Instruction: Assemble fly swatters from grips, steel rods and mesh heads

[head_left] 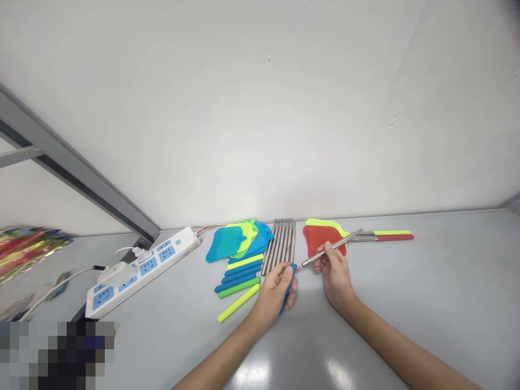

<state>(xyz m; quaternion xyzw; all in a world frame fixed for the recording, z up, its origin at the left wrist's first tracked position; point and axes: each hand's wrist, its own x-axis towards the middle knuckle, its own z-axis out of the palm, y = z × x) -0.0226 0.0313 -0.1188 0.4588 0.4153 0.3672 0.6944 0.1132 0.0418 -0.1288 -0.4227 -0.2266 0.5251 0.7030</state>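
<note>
My left hand (276, 292) is closed around a blue handle sleeve (288, 290), whose upper end shows above the fingers. My right hand (336, 271) pinches a metal rod (333, 248), tilted up to the right. The rod's lower end is close to the sleeve but apart from it. Behind my right hand lie a red fly swatter (324, 238) and a yellow-green fly swatter (391, 233), both with metal shafts and coloured grips. Several more metal rods (280, 244) lie side by side just beyond my left hand.
Left of the rods are several loose swatter heads (227, 242) in blue and yellow-green. Below them lie several handle sleeves (239, 303) in blue, green and yellow. A white power strip (142, 271) with plugs stands farther left. A white wall (284, 108) rises behind the grey table (447, 292).
</note>
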